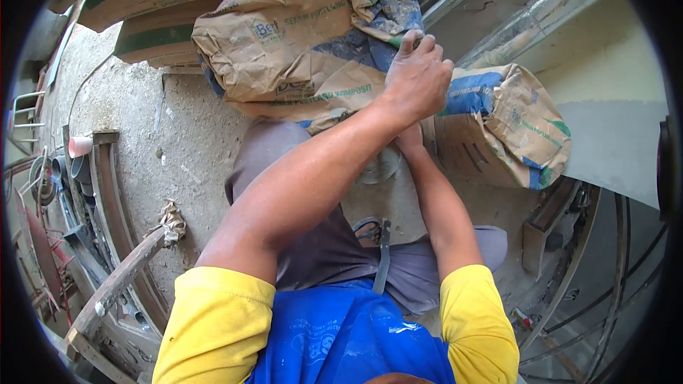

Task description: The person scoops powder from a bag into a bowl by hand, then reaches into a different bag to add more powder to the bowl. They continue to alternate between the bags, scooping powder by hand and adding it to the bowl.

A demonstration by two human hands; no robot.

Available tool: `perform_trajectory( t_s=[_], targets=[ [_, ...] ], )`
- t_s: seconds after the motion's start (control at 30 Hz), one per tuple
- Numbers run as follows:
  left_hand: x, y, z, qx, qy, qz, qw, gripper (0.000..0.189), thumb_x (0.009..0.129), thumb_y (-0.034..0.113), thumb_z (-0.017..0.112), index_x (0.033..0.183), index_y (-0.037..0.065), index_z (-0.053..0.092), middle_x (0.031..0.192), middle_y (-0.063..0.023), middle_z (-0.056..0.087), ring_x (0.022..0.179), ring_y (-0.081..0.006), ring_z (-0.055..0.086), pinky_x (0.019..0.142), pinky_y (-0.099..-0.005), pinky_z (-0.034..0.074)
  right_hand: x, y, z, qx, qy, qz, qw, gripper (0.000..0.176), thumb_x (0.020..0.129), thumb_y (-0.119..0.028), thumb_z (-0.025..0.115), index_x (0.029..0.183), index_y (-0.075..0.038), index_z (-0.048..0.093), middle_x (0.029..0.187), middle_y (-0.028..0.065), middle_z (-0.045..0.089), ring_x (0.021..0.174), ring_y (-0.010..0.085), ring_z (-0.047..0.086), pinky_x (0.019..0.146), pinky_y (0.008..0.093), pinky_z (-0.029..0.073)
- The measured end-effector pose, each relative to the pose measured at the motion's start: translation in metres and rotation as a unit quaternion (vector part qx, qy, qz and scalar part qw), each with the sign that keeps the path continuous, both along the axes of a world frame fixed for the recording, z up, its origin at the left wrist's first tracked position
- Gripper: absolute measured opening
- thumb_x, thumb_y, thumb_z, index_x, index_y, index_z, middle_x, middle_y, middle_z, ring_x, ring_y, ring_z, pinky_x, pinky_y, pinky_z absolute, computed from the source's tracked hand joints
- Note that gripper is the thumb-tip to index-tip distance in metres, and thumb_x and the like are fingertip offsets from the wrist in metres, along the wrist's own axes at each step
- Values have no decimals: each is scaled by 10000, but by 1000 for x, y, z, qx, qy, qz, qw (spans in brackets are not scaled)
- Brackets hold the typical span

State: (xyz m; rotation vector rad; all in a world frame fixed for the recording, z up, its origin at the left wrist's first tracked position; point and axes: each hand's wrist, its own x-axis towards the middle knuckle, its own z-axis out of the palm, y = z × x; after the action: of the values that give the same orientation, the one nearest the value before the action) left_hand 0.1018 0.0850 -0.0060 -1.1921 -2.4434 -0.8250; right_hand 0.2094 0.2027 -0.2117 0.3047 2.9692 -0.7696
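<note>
My left hand (421,75) is closed on the right edge of a large, crumpled brown paper cement bag (284,39) with green and blue print. The bag lies in front of my left knee. Below that hand, my right hand (410,139) shows only in part; its fingers are hidden behind my left wrist and hand. A second cement bag (466,146), folded at the top, is just to the right of both hands.
More cement bags (160,32) are stacked at the upper left. Metal channels (526,21) and a pale panel (612,128) lie at the right. Wooden beams (124,277), pipes and a pink cup-like piece (80,146) are at the left on the rough floor (188,163).
</note>
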Motion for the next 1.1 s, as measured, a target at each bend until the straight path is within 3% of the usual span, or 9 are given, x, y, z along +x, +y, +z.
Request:
perform_trajectory(
  t_s=[0.2,0.3,0.4,0.57,0.7,0.73,0.87,0.93,1.1],
  targets=[
    [0,-1,1,14,1,5,1000,143,731,211,664,793,87,699,867,-85,630,1027,-233,539,1000,-423,267,-12,20,54,-98,-120,44,987,695,904,-419,602,1462,-83,361,1502,175,371,1418,278,305,1147,391,221],
    [-1,-2,4,26,-5,4,1000,122,718,171,628,782,84,684,867,-98,618,1027,-239,538,997,-418,275,-38,16,131,-146,107,-49,982,416,833,-207,656,1211,-50,586,1169,220,640,1092,334,618,866,401,481],
    [-1,-1,7,33,-12,3,999,136,706,141,606,809,77,665,881,-107,606,1030,-254,537,992,-413,288,-70,44,166,-26,20,-19,999,314,841,-153,643,1127,-28,614,1041,204,680,973,314,655,806,382,498],
    [-14,-5,26,155,-62,74,983,361,756,144,582,1100,44,616,1019,-114,591,1116,-277,507,975,-433,306,-159,17,260,-104,258,-147,949,205,891,-79,575,1078,-20,635,936,186,691,855,289,671,764,373,505],
    [-16,-2,13,102,-75,94,987,403,760,139,591,1157,69,603,1167,-119,538,1214,-289,444,1010,-443,292,-261,2,316,-84,371,-41,924,178,922,-60,547,1032,4,671,949,127,708,899,173,667,792,291,504],
    [-16,-3,12,70,-59,92,991,409,753,131,595,1159,79,605,1190,-119,532,1230,-295,432,1024,-444,286,-281,-14,326,-31,398,1,917,223,848,-66,522,999,-13,678,944,196,692,902,347,675,819,380,510],
    [-16,-6,9,47,-61,74,994,318,800,107,547,1110,69,606,1233,-146,510,1273,-329,418,1072,-474,278,-358,-47,317,102,202,148,963,278,834,-57,475,1047,-20,650,994,226,684,972,389,648,843,447,502],
    [-16,-2,6,52,-62,83,993,268,816,115,539,1069,69,615,1252,-145,515,1295,-324,405,1076,-486,280,-430,-30,253,-326,110,143,928,233,897,-135,511,1026,-23,669,966,147,708,927,309,675,805,415,514],
    [-12,4,-1,-19,-68,117,991,425,812,188,557,1224,87,587,1300,-116,513,1319,-303,383,1092,-509,242,-490,-49,213,-287,101,102,947,232,901,-142,514,1025,-23,671,963,140,708,917,300,676,799,412,517]
  ],
)
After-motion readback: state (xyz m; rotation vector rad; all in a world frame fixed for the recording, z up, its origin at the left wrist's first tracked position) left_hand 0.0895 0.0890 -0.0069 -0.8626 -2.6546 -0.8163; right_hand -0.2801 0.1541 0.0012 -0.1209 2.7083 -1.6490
